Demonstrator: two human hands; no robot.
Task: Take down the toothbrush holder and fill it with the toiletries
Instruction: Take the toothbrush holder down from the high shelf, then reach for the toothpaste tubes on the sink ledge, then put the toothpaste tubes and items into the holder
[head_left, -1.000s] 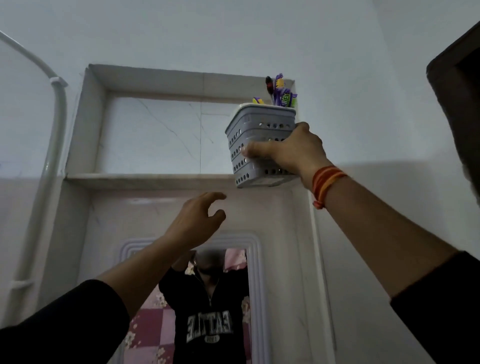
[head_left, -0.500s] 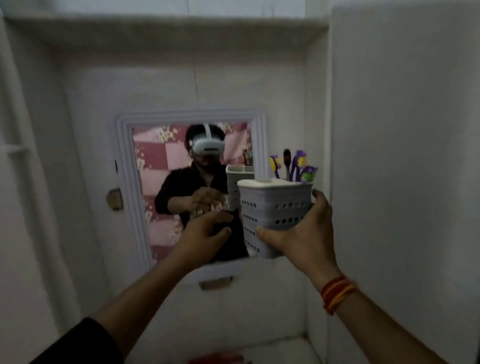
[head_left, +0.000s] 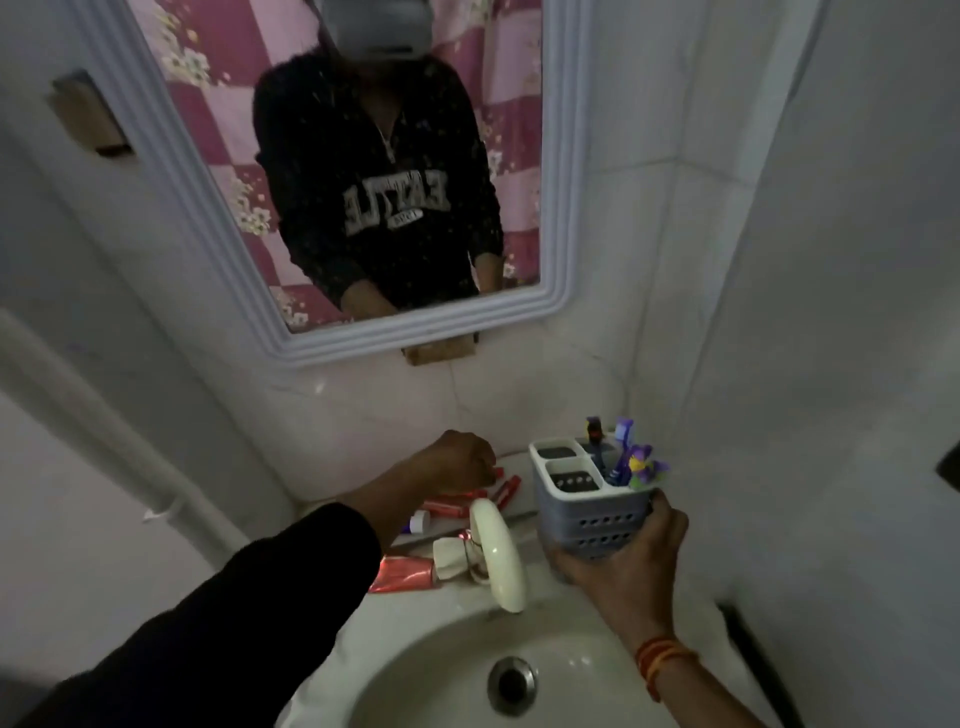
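Observation:
My right hand (head_left: 623, 558) grips the grey perforated toothbrush holder (head_left: 592, 512) from below and behind, holding it upright just above the sink's back right corner. Several toothbrushes (head_left: 626, 457) with blue and purple handles stand in its rear compartment; the two front compartments look empty. My left hand (head_left: 460, 462) reaches over the ledge behind the tap, fingers curled down onto red toothpaste tubes (head_left: 470, 501). Whether it grips one is hidden. Another red tube (head_left: 402, 574) lies left of the tap.
A white tap (head_left: 498, 553) arches over the white basin (head_left: 441, 670), whose drain (head_left: 511, 683) sits near the bottom. A white-framed mirror (head_left: 291, 332) hangs above and reflects a person in a dark sweatshirt. A small white-capped item (head_left: 418, 521) lies on the ledge.
The holder came down from the high shelf to the sink corner, still in my right hand. My left hand dropped from mid-air to the red tubes behind the tap. The view tilted down.

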